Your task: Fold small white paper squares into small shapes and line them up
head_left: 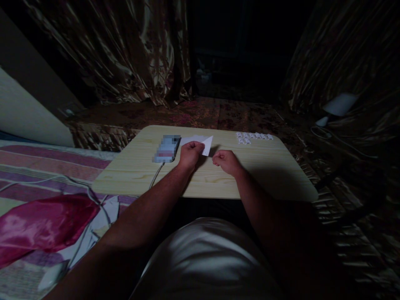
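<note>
My left hand (190, 154) is closed on a folded piece of white paper (207, 146), pinching it between thumb and fingers above the light wood table (212, 183). The paper's pointed corner sticks up to the right of the thumb. Behind that hand, more white paper (190, 139) lies flat on the tabletop. Just right of the held paper and apart from it, my right hand (225, 161) is curled, fingers bent in against the thumb. Nothing shows in it. Small folded white paper pieces (254, 136) sit in two rows at the table's far right.
A phone (167, 149) with a blurred screen lies left of my left hand, its white cable (155, 175) running off the near edge. On the striped bed (62, 166) is a shiny pink cloth (50, 225). A lamp (340, 104) stands beyond the table, right.
</note>
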The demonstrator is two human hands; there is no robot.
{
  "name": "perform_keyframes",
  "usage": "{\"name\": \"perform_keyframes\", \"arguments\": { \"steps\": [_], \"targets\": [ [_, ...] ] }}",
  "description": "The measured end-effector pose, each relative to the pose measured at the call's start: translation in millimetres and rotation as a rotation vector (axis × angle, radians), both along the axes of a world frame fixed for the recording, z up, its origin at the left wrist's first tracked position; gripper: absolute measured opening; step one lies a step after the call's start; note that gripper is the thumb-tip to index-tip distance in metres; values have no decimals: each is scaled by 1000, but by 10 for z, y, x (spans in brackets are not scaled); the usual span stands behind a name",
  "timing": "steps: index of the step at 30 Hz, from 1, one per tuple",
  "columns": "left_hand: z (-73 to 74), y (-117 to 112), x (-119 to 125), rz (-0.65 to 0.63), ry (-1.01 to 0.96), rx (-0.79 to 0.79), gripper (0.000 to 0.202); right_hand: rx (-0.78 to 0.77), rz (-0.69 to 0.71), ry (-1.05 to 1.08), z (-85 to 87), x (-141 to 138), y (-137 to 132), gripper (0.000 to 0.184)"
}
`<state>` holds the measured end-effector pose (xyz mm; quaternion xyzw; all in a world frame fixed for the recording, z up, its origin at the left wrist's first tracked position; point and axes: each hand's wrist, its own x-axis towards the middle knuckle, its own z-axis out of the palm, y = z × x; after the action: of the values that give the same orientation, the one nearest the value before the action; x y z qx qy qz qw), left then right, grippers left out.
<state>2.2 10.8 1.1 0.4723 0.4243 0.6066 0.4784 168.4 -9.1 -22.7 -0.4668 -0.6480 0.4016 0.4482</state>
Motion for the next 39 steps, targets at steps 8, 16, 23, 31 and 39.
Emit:
{"name": "perform_keyframes", "arguments": {
  "steps": [8,16,23,31,39],
  "targets": [
    [2,-67,72,-132,10,-3,20,79,-19,11,31,-39,-23,21],
    [17,-116,84,-263,-51,-17,18,15,-44,82,56,-100,-53,25],
    [13,-107,63,-338,-131,-56,17,26,-99,30,140,-164,-129,33],
    [9,-102,63,-329,-120,-86,19,5,-114,46,124,-153,-120,32],
    [-41,-62,61,-286,-86,-72,15,-1,-115,20,158,-163,-149,30]
  ]
}}
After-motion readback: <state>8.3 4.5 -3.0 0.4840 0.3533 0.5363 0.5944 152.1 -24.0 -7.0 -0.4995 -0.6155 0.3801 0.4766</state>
